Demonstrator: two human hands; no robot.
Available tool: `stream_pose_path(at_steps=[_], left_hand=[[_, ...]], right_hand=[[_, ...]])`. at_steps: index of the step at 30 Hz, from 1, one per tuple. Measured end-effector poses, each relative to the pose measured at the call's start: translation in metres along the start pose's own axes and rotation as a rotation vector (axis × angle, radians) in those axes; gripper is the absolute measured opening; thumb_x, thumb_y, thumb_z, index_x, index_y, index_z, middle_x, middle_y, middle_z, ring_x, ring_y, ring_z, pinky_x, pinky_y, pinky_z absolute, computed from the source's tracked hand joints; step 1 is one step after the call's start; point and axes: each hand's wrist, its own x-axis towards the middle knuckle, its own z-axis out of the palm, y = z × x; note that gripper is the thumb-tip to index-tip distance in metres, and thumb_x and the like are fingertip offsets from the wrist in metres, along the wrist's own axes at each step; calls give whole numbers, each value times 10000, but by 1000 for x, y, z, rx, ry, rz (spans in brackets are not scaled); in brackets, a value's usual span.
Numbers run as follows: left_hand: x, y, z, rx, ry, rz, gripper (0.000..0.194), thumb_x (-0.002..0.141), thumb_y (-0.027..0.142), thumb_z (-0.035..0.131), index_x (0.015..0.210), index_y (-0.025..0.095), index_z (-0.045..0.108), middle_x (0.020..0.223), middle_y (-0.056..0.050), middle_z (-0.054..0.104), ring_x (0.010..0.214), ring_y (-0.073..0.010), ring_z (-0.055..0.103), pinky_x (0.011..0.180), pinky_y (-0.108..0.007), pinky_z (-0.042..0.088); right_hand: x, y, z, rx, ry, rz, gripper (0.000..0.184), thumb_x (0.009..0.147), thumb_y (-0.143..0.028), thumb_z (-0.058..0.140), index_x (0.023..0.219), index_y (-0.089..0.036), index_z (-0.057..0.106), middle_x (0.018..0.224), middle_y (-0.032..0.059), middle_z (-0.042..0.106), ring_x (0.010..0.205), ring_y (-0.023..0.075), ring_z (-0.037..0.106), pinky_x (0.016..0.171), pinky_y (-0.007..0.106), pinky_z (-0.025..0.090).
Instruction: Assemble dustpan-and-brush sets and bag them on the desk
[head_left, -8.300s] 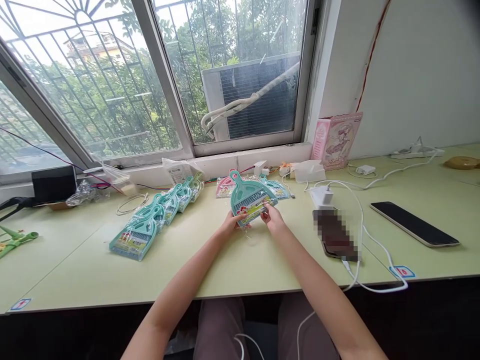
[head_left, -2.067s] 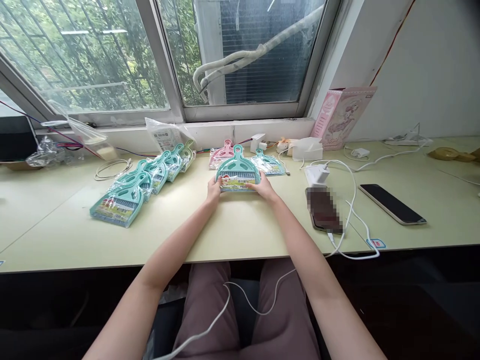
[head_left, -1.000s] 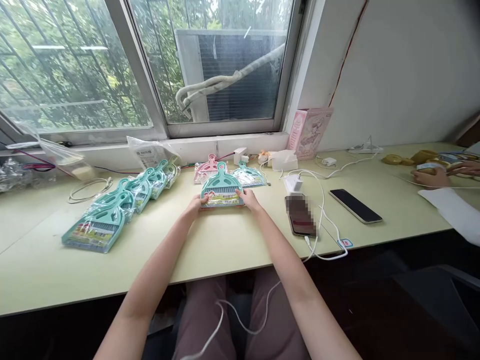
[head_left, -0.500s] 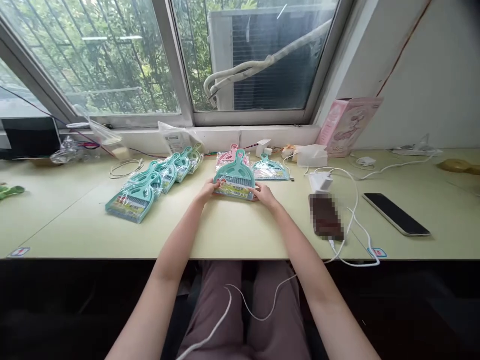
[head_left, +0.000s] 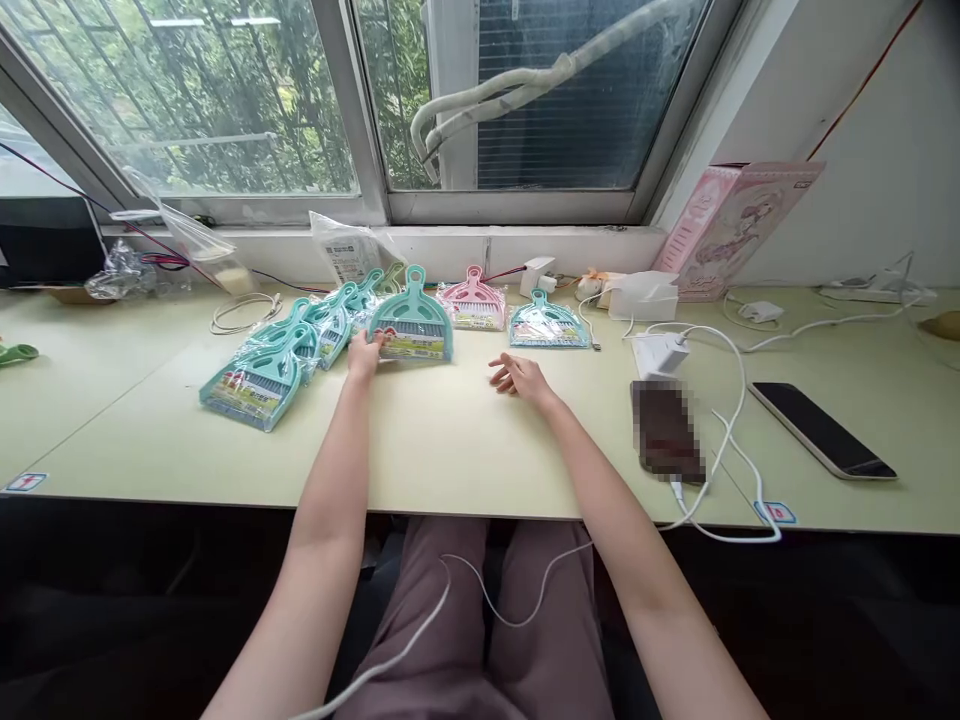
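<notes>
A teal mini dustpan and brush set in clear plastic wrap is tilted up off the table, its handle pointing away from me. My left hand grips it by its lower left edge. To its left lies an overlapping row of wrapped teal dustpan sets, with a green one at the far end. My right hand hovers over the table with fingers apart and holds nothing. Beyond it lie a pink dustpan set and a teal-blue dustpan set, side by side.
On the right are a blurred-out phone on a white cable, a charger block and a dark-screened phone. A pink box leans by the wall. A clear plastic bag stands at the windowsill. A cable crosses my lap.
My left hand has carried the teal dustpan set leftward, toward the row. My right hand has let go of it and now sits apart. The pink set behind is uncovered.
</notes>
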Motion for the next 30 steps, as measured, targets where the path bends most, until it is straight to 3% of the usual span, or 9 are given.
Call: stream_pose_path(at_steps=[5,7,9,11,14,17,23,26,30], left_hand=[[-7,7,-8,221,289,27,417,809,262,638,1213,171,590,1242,-142,640,1206,-319,555,1036,-451,425],[-20,19,-2,261,419,90,496,838,239,598,1321,178,503,1390,-144,540,1332,-309,447,1114,-479,352],[-34,32,9,307,435,188,493,888,259,533,1367,179,451,1489,-152,430,1432,-304,319,1179,-515,244],[-46,40,24,319,281,339,472,925,287,475,1385,185,440,1544,-145,358,1493,-283,203,1224,-512,128],[-52,40,47,375,-139,524,486,941,340,453,1412,218,456,1584,-100,323,1521,-278,122,1229,-522,-7],[-46,30,61,445,-425,510,530,947,396,444,1456,245,439,1601,-73,304,1518,-298,140,1211,-558,-8],[-39,23,61,460,-464,463,571,955,410,425,1495,222,404,1615,-90,258,1518,-302,133,1210,-550,-13],[-40,24,60,478,-468,473,572,962,421,404,1503,236,390,1619,-79,248,1520,-299,130,1210,-554,-3],[-40,22,63,525,-473,485,591,976,444,357,1523,221,358,1625,-74,220,1521,-293,123,1216,-546,-2]], right_hand=[[0,2,-1,-4,-5,1,684,889,-752,376,1010,-156,690,854,99,744,614,117,683,501,167,455],[0,2,-1,6,-8,-4,681,896,-747,371,1013,-157,690,851,97,743,625,120,687,513,170,463],[1,1,-1,9,-6,-3,671,904,-735,376,1014,-153,690,843,97,742,613,119,682,503,170,455],[1,0,-1,-1,1,11,646,916,-713,386,1007,-150,690,836,94,741,593,113,673,482,166,435],[1,-1,0,-32,10,25,558,948,-638,411,1001,-159,693,833,82,741,585,106,666,476,162,418],[-1,0,2,-95,31,-15,421,974,-514,444,998,-177,695,826,55,737,601,104,668,510,167,437],[13,-3,14,-493,171,-138,275,974,-280,437,1078,-232,687,874,16,733,761,156,670,773,267,506],[41,-8,22,-772,310,-244,337,962,-203,414,1216,-206,635,1166,82,685,1138,234,578,979,345,440],[94,-14,26,-1015,331,-274,482,953,-220,461,1433,-182,444,1466,141,464,1346,300,388,1099,450,323]])
